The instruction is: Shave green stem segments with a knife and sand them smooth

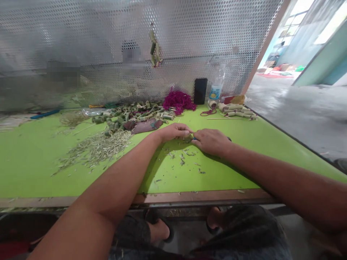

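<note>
Left grip [173,131] closed on a small green piece [187,138] at mid-counter [32,169], right grip [211,142] closed around a mostly hidden blue object [194,138] right against it. Loose trimmings [181,159] just below both hands. Heap of cut green rolls [130,117] near the back edge, pile of pale shreds [94,150] left of the hands. Plenty already cut; amount remaining impossible to tell.

a black phone [200,91] stands beside a water bottle [216,86] — a magenta tangle [178,102] nearby — before a perforated metal screen [173,32].
</note>
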Action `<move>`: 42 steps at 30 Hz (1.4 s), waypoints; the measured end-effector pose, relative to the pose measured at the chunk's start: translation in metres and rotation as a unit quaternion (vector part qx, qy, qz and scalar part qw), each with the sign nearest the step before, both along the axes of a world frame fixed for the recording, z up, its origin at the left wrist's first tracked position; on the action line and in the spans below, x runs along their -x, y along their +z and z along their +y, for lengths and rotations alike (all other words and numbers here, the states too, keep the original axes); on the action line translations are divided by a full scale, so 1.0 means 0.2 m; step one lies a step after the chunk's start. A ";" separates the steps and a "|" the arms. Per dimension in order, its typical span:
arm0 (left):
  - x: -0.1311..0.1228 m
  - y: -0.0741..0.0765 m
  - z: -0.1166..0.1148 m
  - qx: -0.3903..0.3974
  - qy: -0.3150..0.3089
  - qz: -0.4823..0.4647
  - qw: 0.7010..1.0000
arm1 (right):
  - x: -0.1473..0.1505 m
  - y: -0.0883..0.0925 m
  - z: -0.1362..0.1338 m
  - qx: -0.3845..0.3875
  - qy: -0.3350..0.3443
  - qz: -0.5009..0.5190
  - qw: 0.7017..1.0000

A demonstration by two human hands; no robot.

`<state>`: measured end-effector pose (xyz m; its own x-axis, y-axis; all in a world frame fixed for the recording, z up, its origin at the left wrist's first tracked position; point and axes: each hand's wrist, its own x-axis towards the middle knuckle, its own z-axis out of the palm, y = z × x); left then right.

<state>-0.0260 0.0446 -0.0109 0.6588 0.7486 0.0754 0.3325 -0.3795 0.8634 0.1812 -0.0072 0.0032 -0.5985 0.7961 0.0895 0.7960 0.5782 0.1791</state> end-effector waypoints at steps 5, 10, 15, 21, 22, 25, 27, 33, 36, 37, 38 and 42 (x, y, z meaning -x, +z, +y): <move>0.00 -0.01 0.01 -0.014 0.002 0.014 1.000 | 0.01 -0.01 -0.01 0.005 0.009 -0.021 1.000; -0.01 -0.01 0.01 -0.032 0.003 0.018 0.999 | 0.00 0.00 -0.02 -0.021 -0.005 0.015 1.000; -0.01 0.00 0.00 -0.048 0.011 0.035 0.998 | 0.00 0.00 -0.01 -0.032 -0.030 0.042 0.998; -0.02 0.01 -0.01 -0.032 0.004 0.026 0.999 | 0.00 0.00 0.00 -0.010 -0.003 0.022 1.000; -0.02 0.02 -0.01 -0.029 0.004 0.024 0.999 | 0.00 0.01 0.01 -0.004 -0.003 0.018 1.000; -0.02 0.02 -0.02 -0.030 0.002 0.028 0.999 | 0.01 0.01 0.02 0.011 -0.005 0.007 1.000; -0.02 0.02 -0.02 -0.031 0.004 0.021 0.999 | 0.01 0.01 0.02 0.020 -0.004 -0.002 1.000; -0.02 -0.02 -0.02 -0.038 0.019 0.003 0.999 | 0.01 -0.02 0.02 0.025 0.003 -0.025 0.999; -0.02 -0.03 -0.01 -0.065 0.016 0.004 0.998 | 0.00 -0.03 0.01 0.016 0.011 -0.016 1.000; -0.02 -0.03 -0.01 -0.067 0.021 0.001 0.998 | 0.00 -0.02 0.01 0.014 0.014 -0.012 1.000; -0.02 -0.03 -0.01 -0.067 0.025 0.002 0.997 | 0.00 -0.02 0.01 0.009 0.012 -0.005 1.000; -0.02 -0.01 -0.01 -0.054 0.028 0.026 0.998 | -0.02 -0.01 0.00 -0.020 -0.018 0.032 0.999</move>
<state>-0.0213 0.0424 -0.0134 0.6218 0.7732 0.1245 0.3991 -0.4496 0.7991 0.1857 -0.0077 0.0018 -0.5611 0.8124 0.1587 0.8270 0.5422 0.1488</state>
